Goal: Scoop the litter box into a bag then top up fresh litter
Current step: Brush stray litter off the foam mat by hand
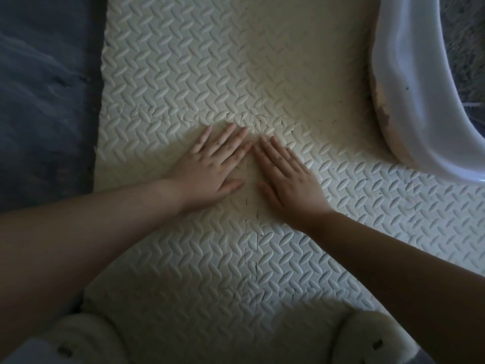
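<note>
Litter box [410, 88] beyond right hand [291, 179]

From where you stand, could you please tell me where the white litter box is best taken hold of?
Probably take the litter box by its broad rolled rim, reaching in from the foam mat side. The lip curves out over the wall there, giving the fingers a ledge to hook under. The right hand, flat on the mat, lies nearer to it than the left hand.
</note>
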The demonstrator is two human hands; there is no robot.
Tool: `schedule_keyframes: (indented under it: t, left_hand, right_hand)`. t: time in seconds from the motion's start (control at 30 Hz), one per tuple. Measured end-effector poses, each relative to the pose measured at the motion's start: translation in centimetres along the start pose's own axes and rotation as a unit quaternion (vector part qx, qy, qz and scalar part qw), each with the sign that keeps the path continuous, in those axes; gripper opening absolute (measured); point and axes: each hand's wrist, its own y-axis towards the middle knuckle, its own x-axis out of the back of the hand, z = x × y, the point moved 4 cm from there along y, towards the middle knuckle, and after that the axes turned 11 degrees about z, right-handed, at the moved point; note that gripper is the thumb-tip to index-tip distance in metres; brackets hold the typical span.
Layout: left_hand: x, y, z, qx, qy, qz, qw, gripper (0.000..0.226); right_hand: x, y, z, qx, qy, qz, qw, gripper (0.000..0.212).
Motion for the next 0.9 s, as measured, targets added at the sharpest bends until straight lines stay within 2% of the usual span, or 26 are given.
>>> schedule_keyframes:
  t: [0.07,0.13,0.2,0.27,0.37,0.5,0.6,0.77,0.8,0.9]
  left_hand:
    - [0.0,0.1,-0.2,-0.001,0.003,-0.002,1.000,0.072]
    - [0.0,0.4,-0.2,-0.004,0.004,-0.003,1.000,0.071]
    - [0.3,0.9,-0.5,-0.006,-0.008,-0.003,1.000,0.071]
    - [0.5,1.6,-1.0,-0.008,-0.019,0.007,1.000,0.072]
    - [0.7,2.4,-1.9,-0.003,-0.030,0.011,0.999,0.073]
    - [0.7,3.0,-2.2,-0.007,-0.009,0.009,1.000,0.073]
    - [1.1,2.8,-1.1,-0.001,-0.011,-0.007,1.000,0.070]
    - [1.5,0.1,2.7,0.049,-0.027,-0.040,0.998,0.068]
    - [1.5,-0.6,3.9,0.076,-0.038,-0.045,0.995,0.069]
    - [0.8,-2.7,7.5,0.194,-0.100,-0.036,0.975,0.074]
  right_hand:
    - [0.4,-0.9,-1.4,-0.055,0.018,-0.049,0.997,0.059]
    - [0.8,-1.5,-3.4,-0.158,0.035,-0.092,0.983,0.061]
    - [1.0,-1.7,-5.8,-0.253,0.056,-0.094,0.961,0.065]
    - [1.1,-1.3,-7.5,-0.298,0.060,-0.066,0.950,0.069]
    - [1.1,-0.7,-8.0,-0.288,0.042,-0.027,0.956,0.073]
    - [0.6,-0.5,-5.7,-0.204,-0.012,0.005,0.979,0.074]
    - [0.3,-0.5,-4.2,-0.173,-0.019,0.017,0.985,0.073]
    - [0.5,-0.7,-2.6,-0.036,-0.046,0.032,0.998,0.068]
    - [0.8,-0.7,-3.2,-0.059,-0.036,0.013,0.998,0.067]
    - [1.5,-0.7,-6.4,-0.233,0.025,-0.036,0.972,0.072]
